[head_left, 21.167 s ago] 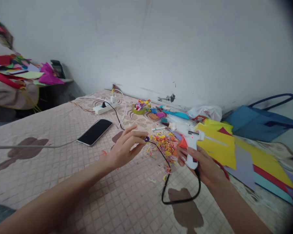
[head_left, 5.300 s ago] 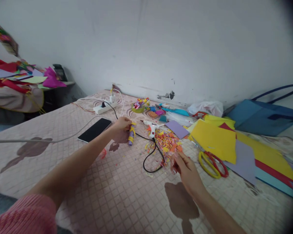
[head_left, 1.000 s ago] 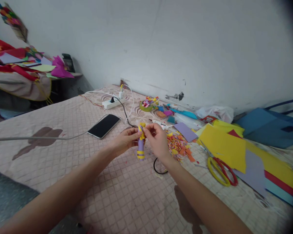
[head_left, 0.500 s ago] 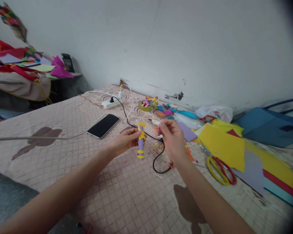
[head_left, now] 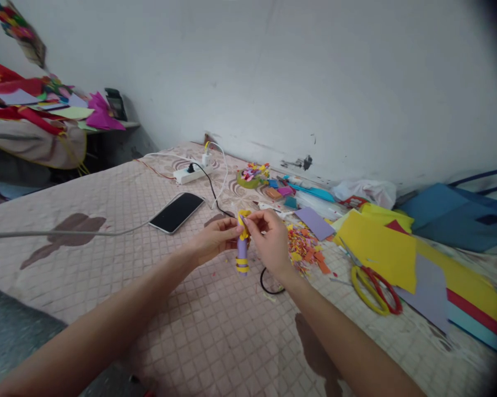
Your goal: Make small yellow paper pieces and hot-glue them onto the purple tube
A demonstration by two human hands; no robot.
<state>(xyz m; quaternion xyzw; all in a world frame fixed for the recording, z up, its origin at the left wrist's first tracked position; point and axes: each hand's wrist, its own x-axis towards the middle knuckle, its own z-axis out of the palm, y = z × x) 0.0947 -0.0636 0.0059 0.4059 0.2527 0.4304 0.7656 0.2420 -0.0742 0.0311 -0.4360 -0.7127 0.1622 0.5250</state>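
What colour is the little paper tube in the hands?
Purple paper tube with yellow strips, in the head view.

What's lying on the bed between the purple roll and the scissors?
In the head view, the right hand and a heap of paper scraps lie between the purple roll and the scissors.

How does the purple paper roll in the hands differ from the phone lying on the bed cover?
The purple paper roll is held upright, off the cover, by the left hand and right hand; the phone lies flat and untouched. The roll is purple with yellow strips wound around it; the phone is plain glossy black. The roll is a narrow tube; the phone is a broad flat slab. Both sit left of the paper scraps.
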